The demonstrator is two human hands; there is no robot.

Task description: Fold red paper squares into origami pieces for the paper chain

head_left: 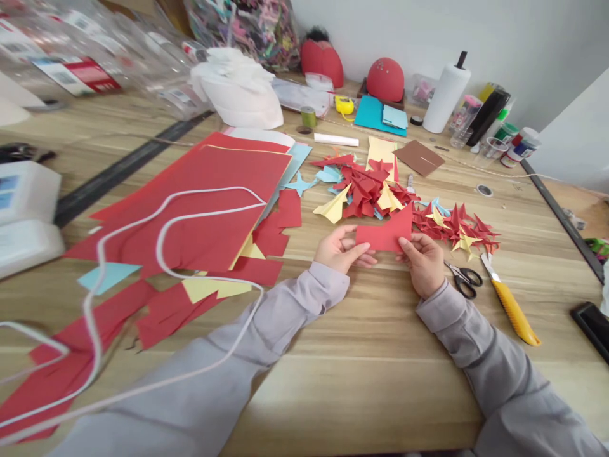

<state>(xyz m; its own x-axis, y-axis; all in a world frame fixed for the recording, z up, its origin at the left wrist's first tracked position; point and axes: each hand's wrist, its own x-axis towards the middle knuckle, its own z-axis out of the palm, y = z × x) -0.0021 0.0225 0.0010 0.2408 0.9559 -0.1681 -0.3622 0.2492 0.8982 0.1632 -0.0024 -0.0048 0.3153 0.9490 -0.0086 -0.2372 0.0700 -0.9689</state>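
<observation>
Between my two hands is a piece of red paper (380, 237) with its upper right corner folded to a slant. My left hand (343, 249) pinches its left edge with thumb and fingers. At the lower right corner, my right hand (422, 261) grips it the same way. Just behind the paper lies a heap of folded red, yellow and blue paper pieces (364, 190). A second pile of folded paper stars (457, 225) sits beyond my right hand. Black-handled scissors (464, 279) and a yellow utility knife (514, 308) rest to the right of it.
Large red sheets (204, 203) and cut red scraps (176, 311) cover the left side, crossed by a white cable (164, 238). A tissue pack (242, 89), yellow tape measure (344, 106), red pincushion (385, 79) and several bottles stand behind. A black phone (592, 327) lies far right.
</observation>
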